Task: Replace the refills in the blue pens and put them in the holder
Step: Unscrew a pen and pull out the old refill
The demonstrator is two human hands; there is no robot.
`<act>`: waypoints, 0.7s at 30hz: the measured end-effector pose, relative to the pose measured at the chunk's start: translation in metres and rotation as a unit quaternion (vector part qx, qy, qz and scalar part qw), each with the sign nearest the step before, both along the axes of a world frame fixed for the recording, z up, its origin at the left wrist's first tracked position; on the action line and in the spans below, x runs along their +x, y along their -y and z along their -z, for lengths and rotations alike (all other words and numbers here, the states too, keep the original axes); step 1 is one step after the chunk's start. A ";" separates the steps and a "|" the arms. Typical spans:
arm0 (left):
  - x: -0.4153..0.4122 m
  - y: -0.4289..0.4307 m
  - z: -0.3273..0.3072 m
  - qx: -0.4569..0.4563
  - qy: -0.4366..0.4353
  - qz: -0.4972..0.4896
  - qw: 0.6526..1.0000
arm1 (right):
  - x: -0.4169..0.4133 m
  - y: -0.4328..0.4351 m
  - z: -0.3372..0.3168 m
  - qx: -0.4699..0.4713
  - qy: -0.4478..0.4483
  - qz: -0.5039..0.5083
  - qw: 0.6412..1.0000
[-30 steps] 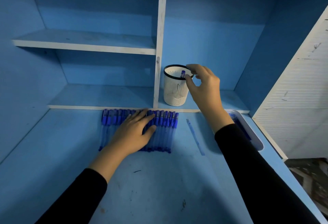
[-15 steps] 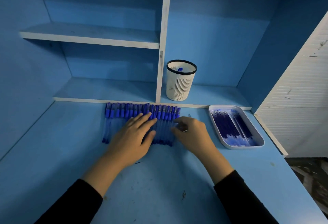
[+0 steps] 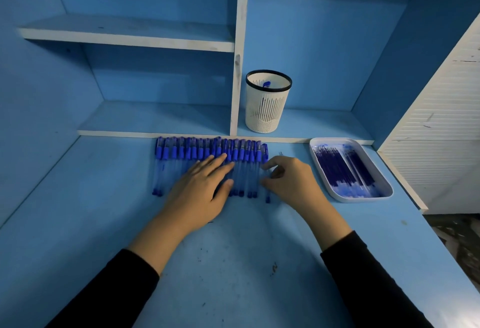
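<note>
The fingers of the right hand are curled close together, index and thumb pinching the end pen, which sits a little nearer the table's near edge than its neighbours. The fingers of the left hand lie straight and spread, pressing flat on the row of blue pens. The capped pens lie side by side along the middle of the far edge of the blue table, caps against the lip of the low shelf. At the table's far right corner is a white tray filled with blue refills. On the low shelf, just right of the upright divider, stands the white slotted pen holder with a black rim. One blue pen cap shows inside it.
</note>
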State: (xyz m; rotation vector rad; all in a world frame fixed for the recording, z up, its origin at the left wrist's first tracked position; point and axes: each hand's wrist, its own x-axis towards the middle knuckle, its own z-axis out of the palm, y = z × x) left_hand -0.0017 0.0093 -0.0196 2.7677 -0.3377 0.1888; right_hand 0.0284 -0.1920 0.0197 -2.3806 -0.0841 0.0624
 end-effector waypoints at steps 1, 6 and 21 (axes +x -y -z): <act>0.000 0.000 0.000 0.000 0.000 0.001 1.000 | 0.001 0.000 0.000 0.000 -0.001 0.003 1.000; -0.001 -0.001 -0.001 -0.009 0.001 0.004 1.000 | 0.000 0.008 -0.004 0.051 -0.042 0.033 0.997; -0.019 0.031 -0.019 -0.447 0.064 -0.022 0.892 | -0.045 -0.005 -0.011 0.443 -0.054 -0.048 0.893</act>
